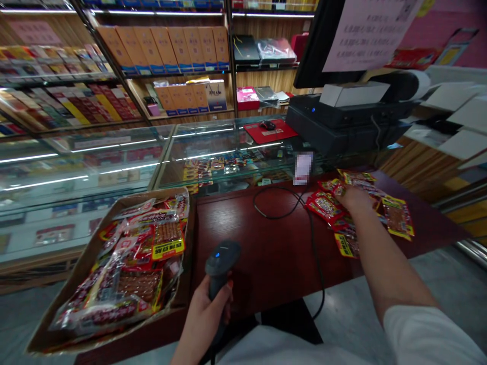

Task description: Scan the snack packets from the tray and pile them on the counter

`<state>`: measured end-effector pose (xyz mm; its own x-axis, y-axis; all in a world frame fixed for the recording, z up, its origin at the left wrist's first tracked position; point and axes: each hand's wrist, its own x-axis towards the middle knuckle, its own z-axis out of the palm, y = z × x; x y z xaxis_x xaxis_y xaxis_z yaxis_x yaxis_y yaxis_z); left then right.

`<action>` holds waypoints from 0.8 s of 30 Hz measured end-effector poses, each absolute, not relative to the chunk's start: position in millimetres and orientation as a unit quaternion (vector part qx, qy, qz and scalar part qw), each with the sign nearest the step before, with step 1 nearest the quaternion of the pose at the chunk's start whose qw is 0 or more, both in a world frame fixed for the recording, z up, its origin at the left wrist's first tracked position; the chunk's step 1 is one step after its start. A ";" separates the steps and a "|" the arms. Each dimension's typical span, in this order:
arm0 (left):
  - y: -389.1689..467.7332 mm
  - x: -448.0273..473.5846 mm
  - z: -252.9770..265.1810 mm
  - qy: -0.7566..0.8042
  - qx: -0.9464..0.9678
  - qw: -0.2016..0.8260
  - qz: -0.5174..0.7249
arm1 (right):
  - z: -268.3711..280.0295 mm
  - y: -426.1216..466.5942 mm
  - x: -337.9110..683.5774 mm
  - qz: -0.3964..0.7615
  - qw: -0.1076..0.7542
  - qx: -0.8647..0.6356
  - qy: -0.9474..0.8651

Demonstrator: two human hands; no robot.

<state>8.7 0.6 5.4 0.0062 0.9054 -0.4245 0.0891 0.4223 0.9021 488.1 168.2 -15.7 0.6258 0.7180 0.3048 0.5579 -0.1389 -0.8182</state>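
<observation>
My left hand [211,304] is wrapped round the handle of a dark barcode scanner [222,258], whose blue light is lit. My right hand [356,199] reaches into a loose pile of red and yellow snack packets [325,207] at the right of the dark red table. Its fingers are closed on a snack packet [337,186] in the pile, though the fingertips are partly hidden. To the left stands an open cardboard box [192,218] filled with snack packets [167,238] and clear plastic-wrapped packs.
A black cable [312,238] loops across the table [262,253]. Behind it is a glass display counter [213,137] with a mouse [267,125] on a red mat. A monitor [310,45] and a dark cash drawer [323,126] stand at the back right. Stocked shelves line the wall.
</observation>
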 end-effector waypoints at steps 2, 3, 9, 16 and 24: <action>0.3 6.2 5.9 0.615 0.404 0.578 0.352 | -15.6 163.7 485.4 0.072 0.487 -0.774 -0.398; 0.3 5.0 6.4 0.616 0.400 0.579 0.353 | -14.2 160.5 482.2 0.069 0.483 -0.782 -0.389; -1.3 -0.6 3.8 0.613 0.386 0.586 0.362 | -7.1 141.9 421.5 0.138 0.537 -0.738 -0.385; -2.6 1.1 5.8 0.603 0.392 0.588 0.370 | -45.3 126.6 259.9 0.407 0.605 -0.572 -0.377; -11.1 -4.4 5.9 0.610 0.416 0.572 0.357 | -68.0 122.7 200.4 0.466 0.615 -0.512 -0.378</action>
